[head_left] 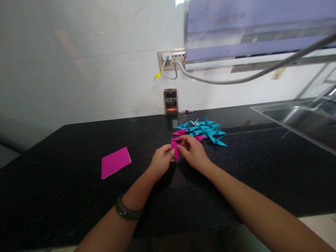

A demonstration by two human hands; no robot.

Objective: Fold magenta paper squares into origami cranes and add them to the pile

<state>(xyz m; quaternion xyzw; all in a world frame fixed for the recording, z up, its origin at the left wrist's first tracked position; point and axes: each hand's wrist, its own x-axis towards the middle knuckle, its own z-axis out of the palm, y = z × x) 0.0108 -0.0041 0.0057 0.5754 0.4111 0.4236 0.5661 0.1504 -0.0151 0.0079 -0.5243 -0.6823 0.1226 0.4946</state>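
Left hand (160,161) and right hand (193,151), head view: both are curled in, thumbs and fingers brought together, and one pink folded paper (174,144) is pinched between them. Its left side is gripped by the left thumb and fingers; its right side and upper end are held by the right thumb and forefinger. Nothing else is seen held.

Progress, judged from how things lie: a good share looks done. Blue paper cranes (207,131) are clustered on the black bench (78,210), with a pale blue crane (195,122) at the back, a pink paper crane (180,132) at the left edge and another pink crane (200,138) partly hidden by the right hand. The held piece is judged part-folded: narrow and pointed, no spread wings seen. Left unfolded: a flat pink paper stack (115,162); sheet count cannot be told.

Position: the folded piece is held between the hands, just on the near side of the cluster. Whether the bench is touched by it cannot be told. The right hand is placed nearest the cranes; the stack is set well apart, to the left of the left hand. A dark bangle (128,210) is worn on the left forearm.
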